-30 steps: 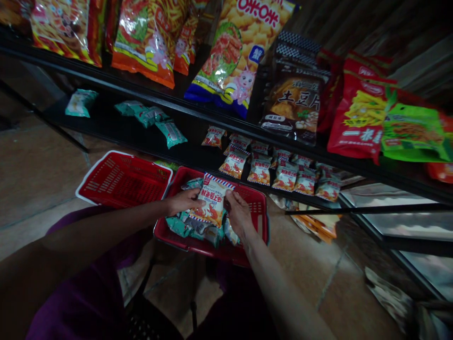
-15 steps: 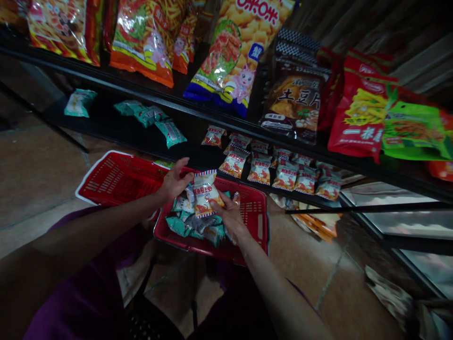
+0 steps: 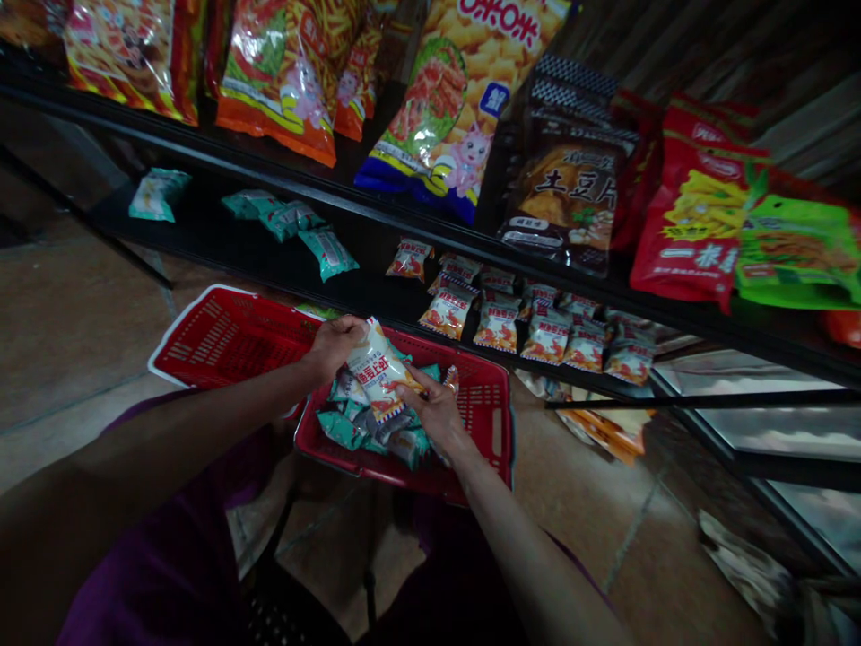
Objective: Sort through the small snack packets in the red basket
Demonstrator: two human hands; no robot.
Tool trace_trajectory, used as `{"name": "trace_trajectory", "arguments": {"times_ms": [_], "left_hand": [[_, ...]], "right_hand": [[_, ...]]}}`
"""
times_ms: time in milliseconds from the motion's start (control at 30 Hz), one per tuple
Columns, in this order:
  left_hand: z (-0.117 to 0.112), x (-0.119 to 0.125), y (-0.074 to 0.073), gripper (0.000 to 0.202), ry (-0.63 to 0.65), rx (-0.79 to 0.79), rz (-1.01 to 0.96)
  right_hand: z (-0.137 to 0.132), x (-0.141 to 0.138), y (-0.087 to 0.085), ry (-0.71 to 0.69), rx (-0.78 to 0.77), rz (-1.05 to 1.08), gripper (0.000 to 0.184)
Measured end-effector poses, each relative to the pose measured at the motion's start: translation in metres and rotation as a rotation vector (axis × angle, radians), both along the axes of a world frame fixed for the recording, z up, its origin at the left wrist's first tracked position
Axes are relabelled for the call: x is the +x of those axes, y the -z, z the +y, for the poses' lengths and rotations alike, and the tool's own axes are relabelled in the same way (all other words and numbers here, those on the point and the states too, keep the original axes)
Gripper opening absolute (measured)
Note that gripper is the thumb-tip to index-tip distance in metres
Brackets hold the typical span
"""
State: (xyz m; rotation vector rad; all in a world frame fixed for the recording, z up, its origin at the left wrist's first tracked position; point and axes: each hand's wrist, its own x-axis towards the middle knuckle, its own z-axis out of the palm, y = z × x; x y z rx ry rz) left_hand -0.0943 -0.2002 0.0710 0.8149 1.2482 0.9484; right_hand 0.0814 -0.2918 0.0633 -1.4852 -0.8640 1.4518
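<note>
A small white and orange snack bag is held tilted over the red basket. My left hand has its fingers closed on the bag's upper left corner. My right hand pinches the lower right side between thumb and fingers. Under it in the basket lie several teal snack bags and a few greyish ones, partly covered by the held bag and my right hand. On the low shelf just beyond stand several orange and white snack bags of the same look.
A second red basket with a white rim sits to the left. Teal bags lie on the low black shelf. Larger snack bags fill the upper shelf. Orange packets lie on the floor at right.
My left hand has gone from spread fingers beside the bag to a grip on its upper corner. The bag has tilted to the left, its top edge now slanting.
</note>
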Motion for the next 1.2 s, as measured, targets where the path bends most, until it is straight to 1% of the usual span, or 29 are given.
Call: {"name": "trace_trajectory", "arguments": {"times_ms": [133, 233, 333, 400, 533, 600, 633, 700, 800, 867, 933, 1000, 1100, 1200], "left_hand": [[0.001, 0.001, 0.001, 0.012, -0.053, -0.032, -0.016], [0.001, 0.001, 0.002, 0.012, -0.053, -0.045, -0.021], [0.001, 0.0, 0.003, 0.01, -0.021, -0.034, 0.02], [0.001, -0.001, 0.004, 0.009, -0.001, -0.006, 0.049], [-0.001, -0.003, 0.006, 0.007, -0.04, 0.114, 0.19], [-0.004, -0.003, 0.007, 0.007, 0.0, 0.125, 0.224], [-0.006, -0.002, 0.007, 0.008, 0.047, 0.098, 0.208], [-0.011, 0.0, 0.007, 0.012, 0.14, -0.015, 0.114], [-0.019, 0.003, 0.005, 0.027, 0.218, -0.208, -0.087], [-0.021, 0.004, 0.002, 0.036, 0.224, -0.281, -0.19], [-0.022, 0.005, 0.001, 0.039, 0.213, -0.311, -0.275], [-0.021, 0.006, 0.001, 0.037, 0.202, -0.315, -0.359], [-0.02, 0.006, 0.003, 0.033, 0.192, -0.313, -0.428], [-0.019, 0.007, 0.003, 0.035, 0.153, -0.344, -0.416]], "right_hand": [[0.003, 0.0, 0.0, 0.04, -0.029, -0.004, 0.04], [0.003, -0.001, 0.001, 0.055, -0.022, -0.019, 0.04], [0.003, 0.0, 0.002, 0.059, -0.017, -0.022, 0.04], [0.003, 0.002, 0.004, 0.084, -0.014, -0.034, 0.039], [0.005, 0.011, 0.012, 0.151, -0.005, -0.063, 0.041], [0.006, 0.016, 0.017, 0.139, 0.028, -0.123, 0.041], [0.007, 0.018, 0.02, 0.127, 0.058, -0.177, 0.04], [0.008, 0.021, 0.024, 0.107, 0.158, -0.348, 0.037], [0.007, 0.023, 0.025, 0.016, 0.381, -0.661, 0.031], [0.006, 0.023, 0.022, -0.077, 0.513, -0.842, 0.03], [0.002, 0.02, 0.017, -0.171, 0.601, -0.99, 0.033], [-0.003, 0.016, 0.011, -0.273, 0.659, -1.099, 0.04], [-0.01, 0.005, 0.003, -0.411, 0.71, -1.192, 0.052], [-0.016, -0.005, -0.001, -0.481, 0.736, -1.233, 0.053]]}}
